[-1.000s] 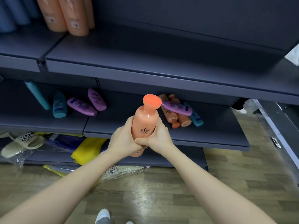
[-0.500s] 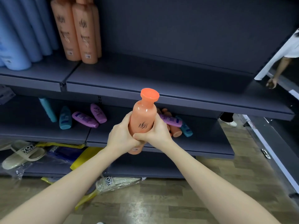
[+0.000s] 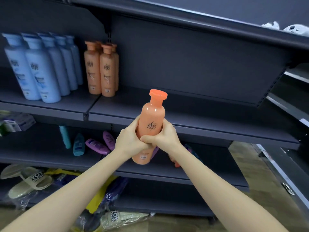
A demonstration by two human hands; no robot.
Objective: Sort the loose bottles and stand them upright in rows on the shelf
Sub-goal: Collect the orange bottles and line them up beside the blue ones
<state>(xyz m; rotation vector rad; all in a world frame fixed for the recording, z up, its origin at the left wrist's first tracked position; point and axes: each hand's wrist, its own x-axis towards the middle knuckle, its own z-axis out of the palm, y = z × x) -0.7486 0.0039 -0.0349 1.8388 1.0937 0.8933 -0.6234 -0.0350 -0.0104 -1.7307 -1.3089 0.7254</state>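
Orange and glossy, the orange bottle stood upright in our two hands, held in the air before the front edge of the middle shelf, its flat cap topmost. Our left hand curled round the bottle's left side and our right hand round its right, both gripping it firmly at mid-body, the thumbs meeting across the front. Near the left end of that shelf four matching orange bottles stood in rows, just beside a row of blue bottles. On the lower shelf, two purple bottles and a teal bottle lay on their sides behind our left wrist.
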